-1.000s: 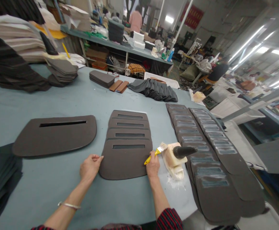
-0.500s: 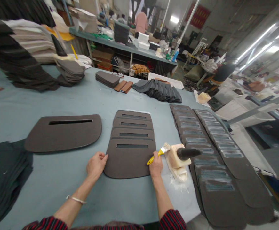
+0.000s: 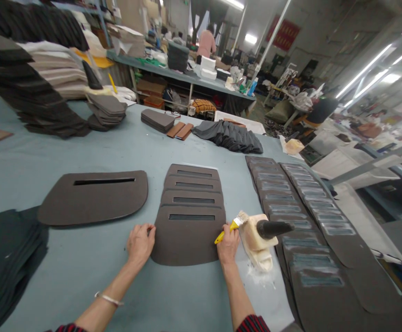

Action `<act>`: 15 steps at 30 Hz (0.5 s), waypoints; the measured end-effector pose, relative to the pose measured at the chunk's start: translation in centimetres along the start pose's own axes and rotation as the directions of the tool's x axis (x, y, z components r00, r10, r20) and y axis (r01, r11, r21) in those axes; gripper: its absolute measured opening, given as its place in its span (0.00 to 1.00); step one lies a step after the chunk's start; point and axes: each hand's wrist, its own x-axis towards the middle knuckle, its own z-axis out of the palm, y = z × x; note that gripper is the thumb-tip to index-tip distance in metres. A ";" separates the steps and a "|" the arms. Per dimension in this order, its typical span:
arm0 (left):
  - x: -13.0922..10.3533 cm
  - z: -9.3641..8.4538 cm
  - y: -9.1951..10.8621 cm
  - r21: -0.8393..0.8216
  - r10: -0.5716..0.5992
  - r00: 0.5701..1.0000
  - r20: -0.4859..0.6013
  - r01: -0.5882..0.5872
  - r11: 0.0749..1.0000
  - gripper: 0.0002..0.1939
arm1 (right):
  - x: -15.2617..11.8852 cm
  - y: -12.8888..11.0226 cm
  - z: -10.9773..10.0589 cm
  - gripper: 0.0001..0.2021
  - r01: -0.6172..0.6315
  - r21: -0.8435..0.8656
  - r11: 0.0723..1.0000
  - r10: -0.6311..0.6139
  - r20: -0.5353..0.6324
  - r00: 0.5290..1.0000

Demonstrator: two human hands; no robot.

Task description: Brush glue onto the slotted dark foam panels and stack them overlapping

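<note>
Before me lies an overlapping row of dark brown slotted panels, each with a long narrow slot near its top. My left hand is closed at the left edge of the nearest panel, thumb and fingers pinched there. My right hand is closed around a yellow-handled paintbrush, its pale bristles pointing up and away. That hand also rests against the panel's right edge. Just right of it stands a cream, glue-caked container with a black spout-like piece sticking out.
Slotted panels with whitish smears around their slots overlap in rows on the right. A stack of slotted panels and dark sheets lie left on the blue-green table. Grey pieces sit farther back. A person stands in the background.
The view has shifted slightly, so the table things appear a little lower. Both hands stay at the nearest panel's edges, and the brush remains in the right hand.
</note>
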 end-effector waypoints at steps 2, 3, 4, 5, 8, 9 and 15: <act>0.1 -0.1 0.3 0.007 -0.001 0.999 -0.033 0.002 1.000 0.15 | 0.5 -0.5 0.1 0.18 0.012 0.045 0.999 -0.011 -0.014 1.000; 0.1 0.0 0.7 0.010 0.025 0.999 -0.048 -0.025 1.000 0.16 | 0.9 -1.0 0.2 0.18 0.030 0.077 0.997 -0.029 -0.018 0.999; 0.2 0.1 1.1 0.008 0.070 0.996 -0.062 -0.070 0.998 0.16 | 1.3 -1.5 0.4 0.18 0.056 0.113 0.992 -0.055 -0.019 0.998; 0.2 0.4 1.6 0.002 0.134 0.988 -0.076 -0.134 0.991 0.16 | 1.7 -2.0 0.6 0.18 0.087 0.149 0.985 -0.086 -0.016 0.996; 0.5 1.4 2.9 -0.009 0.353 0.929 -0.111 -0.356 0.934 0.19 | 2.8 -3.3 1.7 0.16 0.171 0.226 0.959 -0.175 -0.003 0.985; 0.6 1.8 3.1 0.000 0.406 0.907 -0.115 -0.409 0.913 0.20 | 3.1 -3.6 2.1 0.16 0.186 0.238 0.953 -0.190 -0.006 0.982; 1.2 3.1 2.7 0.065 0.483 0.871 -0.089 -0.479 0.876 0.20 | 2.8 -2.9 4.8 0.15 0.202 0.222 0.954 -0.186 -0.092 0.978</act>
